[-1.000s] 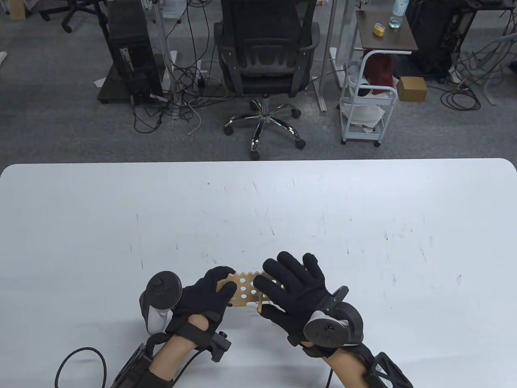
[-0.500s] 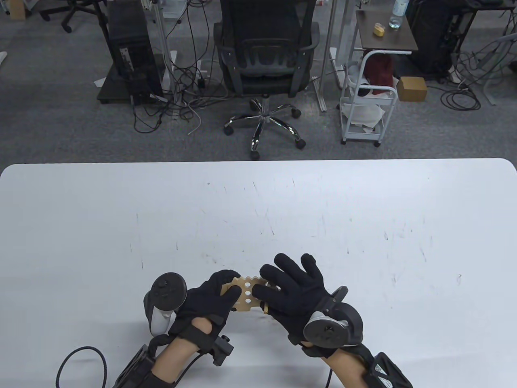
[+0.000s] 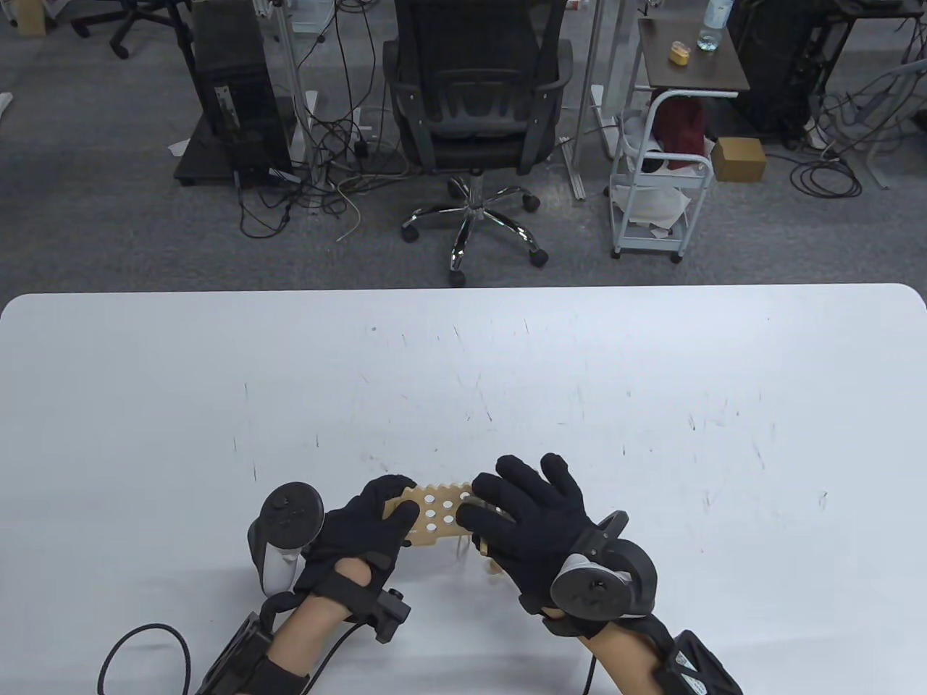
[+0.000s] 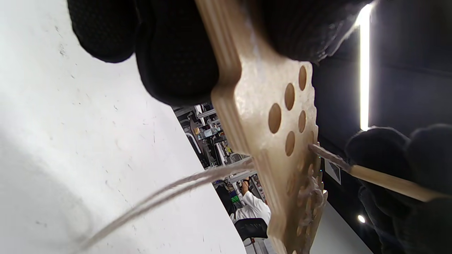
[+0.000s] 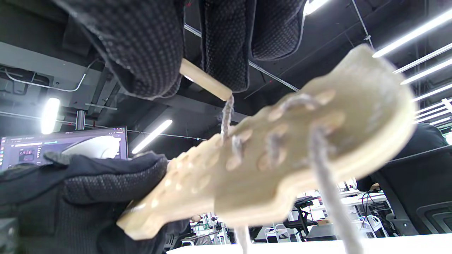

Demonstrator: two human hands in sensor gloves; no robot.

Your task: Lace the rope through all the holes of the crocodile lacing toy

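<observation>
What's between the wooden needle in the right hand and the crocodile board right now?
Only a short taut stretch of rope, running from the needle tip down into a hole of the crocodile board; the right wrist view shows it.

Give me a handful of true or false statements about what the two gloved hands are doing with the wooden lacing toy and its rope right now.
1. The left hand grips one end of the flat wooden crocodile lacing toy. True.
2. The toy lies flat on the white table, untouched. False: both hands hold it up.
3. The right hand pinches a wooden needle tied to the grey rope. True.
4. Every hole is already laced. False: several holes near the left hand are open.
5. The black office chair stands on the table. False: it stands on the floor beyond.
</observation>
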